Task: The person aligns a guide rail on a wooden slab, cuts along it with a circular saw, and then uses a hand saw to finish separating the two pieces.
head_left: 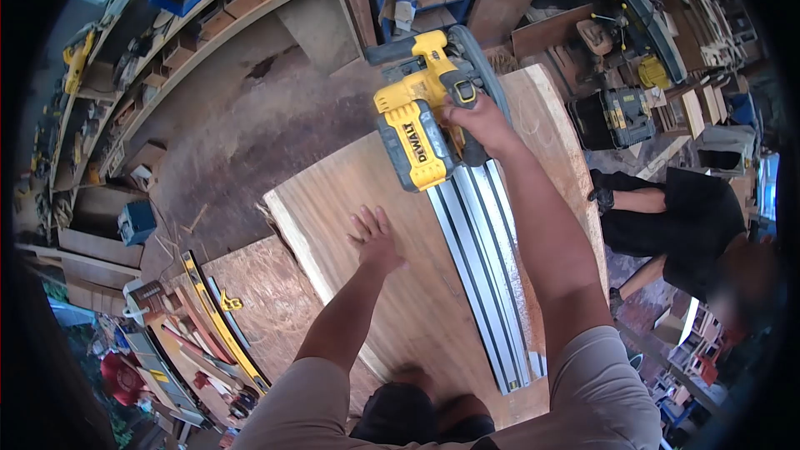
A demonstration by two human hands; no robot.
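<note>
My right hand point(482, 123) is wrapped round the rear handle of a yellow and black DeWalt track saw point(417, 96) with a large battery. The saw is at the far end of a silver guide rail point(475, 267), which runs lengthwise along a wide wooden slab point(350, 192). My left hand point(373, 237) lies flat on the slab, left of the rail, fingers spread, holding nothing. The blade is hidden beneath the saw body.
A person in dark clothes and gloves point(675, 217) bends close to the slab's right edge. On the left lie a yellow spirit level point(221, 317) and a particle board point(267, 292). Shelves with tools point(208, 29) line the back left; a black toolbox point(612, 117) stands right.
</note>
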